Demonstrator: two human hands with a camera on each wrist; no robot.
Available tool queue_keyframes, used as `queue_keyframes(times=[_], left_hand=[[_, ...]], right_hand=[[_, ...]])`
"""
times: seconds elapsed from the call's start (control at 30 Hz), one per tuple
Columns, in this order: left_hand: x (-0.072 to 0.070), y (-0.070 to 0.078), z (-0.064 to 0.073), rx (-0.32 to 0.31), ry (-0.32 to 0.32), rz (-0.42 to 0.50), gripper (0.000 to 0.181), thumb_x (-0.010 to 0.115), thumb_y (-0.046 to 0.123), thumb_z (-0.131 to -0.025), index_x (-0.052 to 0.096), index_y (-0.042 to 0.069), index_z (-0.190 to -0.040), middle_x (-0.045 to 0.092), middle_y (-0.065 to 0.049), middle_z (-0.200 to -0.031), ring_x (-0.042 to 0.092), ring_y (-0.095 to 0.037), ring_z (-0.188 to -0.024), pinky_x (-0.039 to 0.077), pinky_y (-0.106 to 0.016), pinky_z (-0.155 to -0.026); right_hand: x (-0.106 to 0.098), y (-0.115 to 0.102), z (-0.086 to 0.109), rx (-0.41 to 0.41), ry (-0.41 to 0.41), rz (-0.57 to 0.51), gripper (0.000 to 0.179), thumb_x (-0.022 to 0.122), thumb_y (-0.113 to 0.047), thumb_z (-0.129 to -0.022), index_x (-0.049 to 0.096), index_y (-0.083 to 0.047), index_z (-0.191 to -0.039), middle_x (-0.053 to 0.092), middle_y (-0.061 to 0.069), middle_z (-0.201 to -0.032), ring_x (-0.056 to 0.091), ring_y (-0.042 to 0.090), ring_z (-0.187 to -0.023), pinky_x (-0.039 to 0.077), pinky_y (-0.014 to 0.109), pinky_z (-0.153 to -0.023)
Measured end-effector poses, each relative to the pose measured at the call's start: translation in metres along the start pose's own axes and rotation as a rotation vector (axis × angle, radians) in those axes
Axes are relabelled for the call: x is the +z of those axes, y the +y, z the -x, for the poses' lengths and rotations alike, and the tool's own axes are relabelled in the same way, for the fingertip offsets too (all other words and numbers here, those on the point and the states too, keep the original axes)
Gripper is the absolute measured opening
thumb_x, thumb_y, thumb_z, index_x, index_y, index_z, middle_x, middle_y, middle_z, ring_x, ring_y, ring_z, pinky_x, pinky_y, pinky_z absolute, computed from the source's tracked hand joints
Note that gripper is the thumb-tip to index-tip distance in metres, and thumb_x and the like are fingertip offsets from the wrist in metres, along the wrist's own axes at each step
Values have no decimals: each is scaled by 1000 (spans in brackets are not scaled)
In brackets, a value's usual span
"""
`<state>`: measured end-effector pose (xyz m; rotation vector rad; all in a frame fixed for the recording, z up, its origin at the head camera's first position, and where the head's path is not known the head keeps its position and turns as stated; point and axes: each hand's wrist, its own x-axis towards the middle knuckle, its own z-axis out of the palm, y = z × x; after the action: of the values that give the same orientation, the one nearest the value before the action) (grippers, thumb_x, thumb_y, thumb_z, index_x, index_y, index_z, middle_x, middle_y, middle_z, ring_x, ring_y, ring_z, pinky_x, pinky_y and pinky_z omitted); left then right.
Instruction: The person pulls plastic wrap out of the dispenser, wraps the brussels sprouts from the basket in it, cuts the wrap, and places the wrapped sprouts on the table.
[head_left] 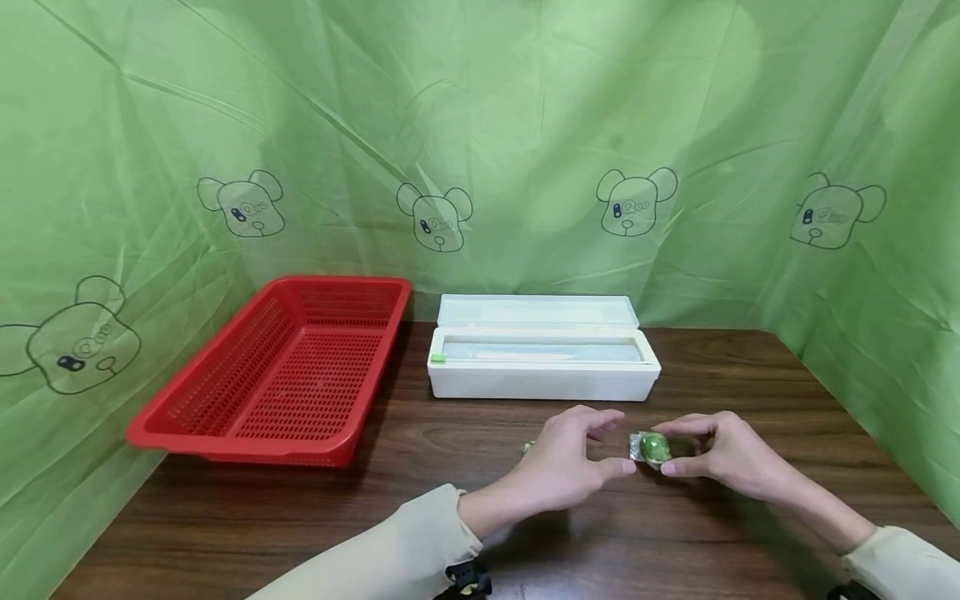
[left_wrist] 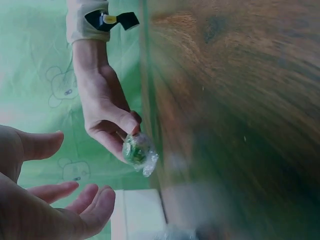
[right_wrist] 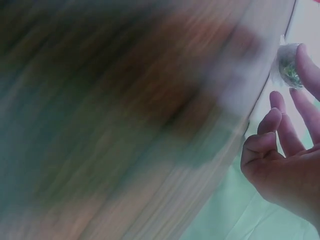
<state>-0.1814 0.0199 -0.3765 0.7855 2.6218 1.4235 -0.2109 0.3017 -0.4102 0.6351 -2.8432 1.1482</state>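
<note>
A small round green item (head_left: 655,448), wrapped in clear plastic film, is pinched between the thumb and fingers of my right hand (head_left: 723,458). What the item is cannot be told; in the left wrist view a loose tail of film (left_wrist: 150,165) sticks out from it. To its left, my left hand (head_left: 558,462) has its thumb and fingers spread apart, holding nothing, with the thumb tip close to the film. Part of another greenish thing (head_left: 528,447) shows behind the left hand, mostly hidden by it.
Beyond the hands stands a white cling film box (head_left: 543,383), its lid (head_left: 536,311) raised and a green slider (head_left: 438,358) at its left end. A red perforated basket (head_left: 367,392) sits on the left of the dark wooden table (head_left: 720,367). Green sheeting (head_left: 525,108) surrounds the table.
</note>
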Motion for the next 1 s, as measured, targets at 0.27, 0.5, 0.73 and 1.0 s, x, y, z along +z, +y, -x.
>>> queue_keyframes(times=[0.27, 0.5, 0.73, 1.0], left_hand=[[-27, -8, 11, -11, 38, -6, 57, 83, 31, -92, 65, 15, -144, 68, -2, -131, 65, -15, -114, 52, -30, -94], [-44, -19, 18, -24, 70, 24, 57, 82, 27, -94, 63, 9, -145, 68, -5, -133, 65, -21, -118, 53, -38, -100], [-53, -31, 21, -27, 99, 22, 54, 81, 22, -94, 64, 5, -143, 68, -9, -133, 65, -30, -122, 52, -48, -102], [-59, -44, 26, -33, 115, 2, 54, 80, 22, -94, 64, 6, -143, 67, -11, -134, 64, -31, -121, 50, -51, -102]], right_hand=[[17, -17, -11, -9, -25, -38, 47, 96, -26, -76, 81, -10, -118, 77, 0, -111, 56, 12, -78, 46, 26, -64], [31, -30, -19, -22, -55, -53, 46, 97, -28, -75, 82, -13, -116, 77, -3, -109, 56, 14, -80, 45, 26, -65], [42, -39, -27, -55, -80, -33, 45, 97, -30, -73, 83, -16, -113, 76, -7, -105, 54, 14, -75, 44, 26, -63], [47, -43, -32, -48, -97, -7, 50, 98, -33, -72, 82, -14, -116, 76, -7, -107, 55, 14, -78, 44, 27, -66]])
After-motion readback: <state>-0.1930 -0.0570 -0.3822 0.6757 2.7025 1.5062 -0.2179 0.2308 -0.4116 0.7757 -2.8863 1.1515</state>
